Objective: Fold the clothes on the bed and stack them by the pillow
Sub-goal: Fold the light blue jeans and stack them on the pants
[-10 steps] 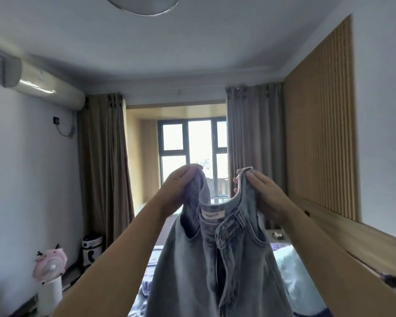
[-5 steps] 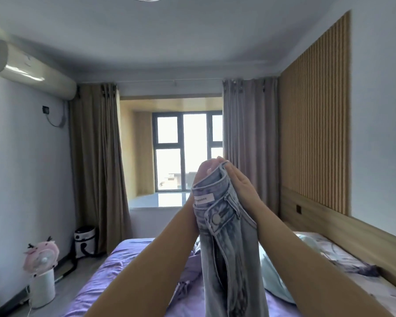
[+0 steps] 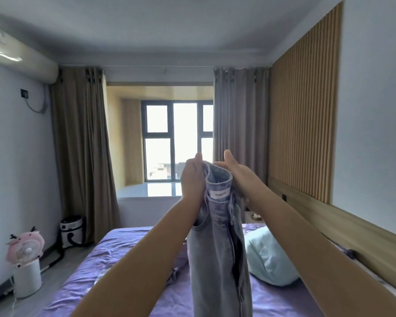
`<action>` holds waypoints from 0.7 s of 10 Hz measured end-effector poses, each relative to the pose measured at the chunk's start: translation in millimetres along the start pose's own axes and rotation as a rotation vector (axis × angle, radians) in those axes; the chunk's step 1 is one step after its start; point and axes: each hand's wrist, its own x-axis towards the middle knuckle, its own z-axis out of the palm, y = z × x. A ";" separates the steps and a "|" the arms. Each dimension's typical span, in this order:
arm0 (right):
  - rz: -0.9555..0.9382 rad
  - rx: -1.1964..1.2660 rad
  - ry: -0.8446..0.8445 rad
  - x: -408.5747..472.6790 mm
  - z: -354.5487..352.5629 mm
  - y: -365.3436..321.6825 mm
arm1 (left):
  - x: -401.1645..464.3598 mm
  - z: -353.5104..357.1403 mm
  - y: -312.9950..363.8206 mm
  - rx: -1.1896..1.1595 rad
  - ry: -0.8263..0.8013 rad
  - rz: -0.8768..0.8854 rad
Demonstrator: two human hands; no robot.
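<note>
Head view: jeans held up in mid-air above bed, folded lengthwise, waistband at top, legs hanging out of frame at bottom. Left hand grips waistband's left edge, fingers curled round denim. Right hand holds waistband's right edge w/ fingers, thumb raised clear. Pillow lies on bed, right of jeans, below right forearm.
</note>
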 end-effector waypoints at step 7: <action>-0.175 -0.425 0.064 -10.0 -3.3 34.0 | 1.7 -78.2 -5.1 0.458 -0.274 0.120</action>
